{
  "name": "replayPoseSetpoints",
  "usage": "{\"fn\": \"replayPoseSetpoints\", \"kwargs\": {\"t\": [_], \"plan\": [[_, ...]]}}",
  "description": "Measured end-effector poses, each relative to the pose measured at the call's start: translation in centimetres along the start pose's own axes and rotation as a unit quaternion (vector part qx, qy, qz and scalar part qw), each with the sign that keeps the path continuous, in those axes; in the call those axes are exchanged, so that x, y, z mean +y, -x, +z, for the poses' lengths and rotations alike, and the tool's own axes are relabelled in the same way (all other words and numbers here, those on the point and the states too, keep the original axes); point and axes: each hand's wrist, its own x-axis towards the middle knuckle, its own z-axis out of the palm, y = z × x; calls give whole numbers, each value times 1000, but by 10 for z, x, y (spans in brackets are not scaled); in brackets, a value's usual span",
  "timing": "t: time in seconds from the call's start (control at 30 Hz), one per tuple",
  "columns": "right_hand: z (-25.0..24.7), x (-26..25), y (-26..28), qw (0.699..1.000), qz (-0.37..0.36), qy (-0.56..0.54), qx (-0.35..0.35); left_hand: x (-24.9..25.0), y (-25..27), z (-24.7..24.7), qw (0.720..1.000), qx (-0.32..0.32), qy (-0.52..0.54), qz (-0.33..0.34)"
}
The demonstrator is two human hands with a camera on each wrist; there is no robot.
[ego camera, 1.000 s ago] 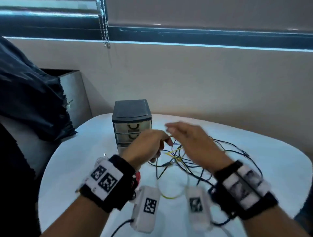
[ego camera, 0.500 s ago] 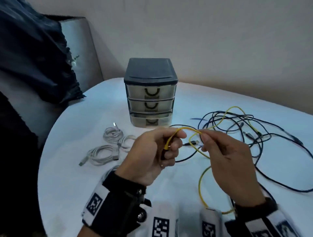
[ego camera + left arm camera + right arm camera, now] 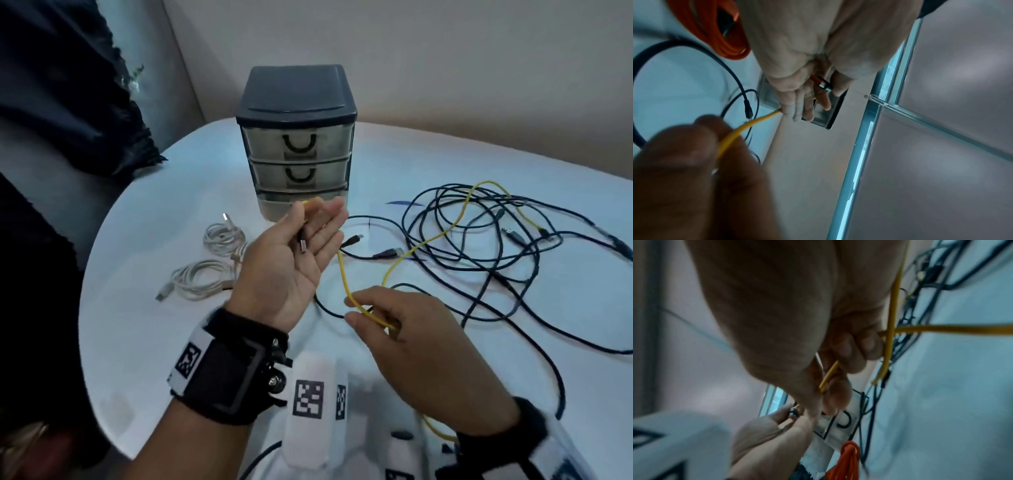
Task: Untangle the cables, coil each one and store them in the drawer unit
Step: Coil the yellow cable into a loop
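Observation:
A yellow cable [image 3: 344, 277] runs from my left hand [image 3: 317, 219] to my right hand [image 3: 352, 310], then on into the tangle of black cables [image 3: 479, 240] on the table's right side. The left hand is palm up in front of the drawer unit [image 3: 296, 102]. Its thumb pins the cable's dark plug end [image 3: 302, 244] against nearly straight fingers, and the cable loops over the fingertips. The right hand pinches the yellow cable [image 3: 748, 126] between thumb and forefinger, lower and nearer me. All three drawers look closed.
Two coiled white cables [image 3: 205, 277] [image 3: 222, 236] lie left of the drawer unit on the white round table [image 3: 154, 342]. An orange coiled cable [image 3: 846, 459] shows near my wrists. A wall stands close behind the table, and dark fabric [image 3: 68, 85] hangs at the left.
My left hand has turned palm up and straightened its fingers, still keeping the plug end. The right hand has slid along the yellow cable toward me, stretching a length between the hands.

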Motion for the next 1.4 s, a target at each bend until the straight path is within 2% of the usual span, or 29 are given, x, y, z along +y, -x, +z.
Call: {"fn": "replayPoseSetpoints", "kwargs": {"t": [0.1,0.2,0.27,0.33,0.4,0.43,0.5,0.57,0.6,0.63,0.7,0.73,0.8,0.87,0.9,0.93,1.0,1.07,1.13,1.23,1.4], "plan": [[-13,-18,9,998,-5,2,-67,-10,3,-1,989,20,-131,59],[-30,-30,19,997,2,26,-73,-11,11,-3,955,18,-275,109],[-38,-31,23,995,18,100,-24,-6,16,-5,915,14,-371,160],[-47,-28,25,984,25,168,57,2,20,-8,867,6,-448,219],[-58,-22,24,976,30,172,129,8,22,-10,820,-8,-507,266],[-63,-19,23,974,27,167,152,10,23,-11,800,-23,-537,267],[-71,-14,20,968,0,135,213,9,27,-9,757,-70,-610,225],[-74,-17,15,958,-9,53,280,4,31,-3,699,-130,-675,199],[-74,-19,12,952,-11,13,305,1,34,1,685,-165,-685,187],[-74,-21,9,947,-9,-25,321,0,39,5,689,-202,-677,165],[-74,-22,3,943,10,-89,321,-2,45,10,723,-270,-629,93],[-75,-21,1,949,13,-83,305,-2,47,11,748,-290,-594,58],[-74,-15,-3,966,20,3,259,-1,50,11,815,-298,-497,22],[-70,-19,0,961,33,174,214,-2,50,11,885,-258,-389,5],[-70,-23,4,947,1,239,213,-3,48,12,912,-221,-346,3],[-72,-30,8,938,-48,264,220,-4,47,13,933,-180,-312,4],[-71,-54,17,929,-133,210,275,-5,42,17,961,-107,-256,8],[-63,-71,22,923,-184,94,325,-3,37,19,975,-65,-214,15],[-49,-69,18,943,-169,5,286,0,36,20,979,-54,-197,4],[-29,-45,4,974,-101,-17,204,4,42,18,972,-78,-221,-31],[-33,-15,-3,978,-120,-14,168,14,49,12,945,-129,-271,-128]]}}
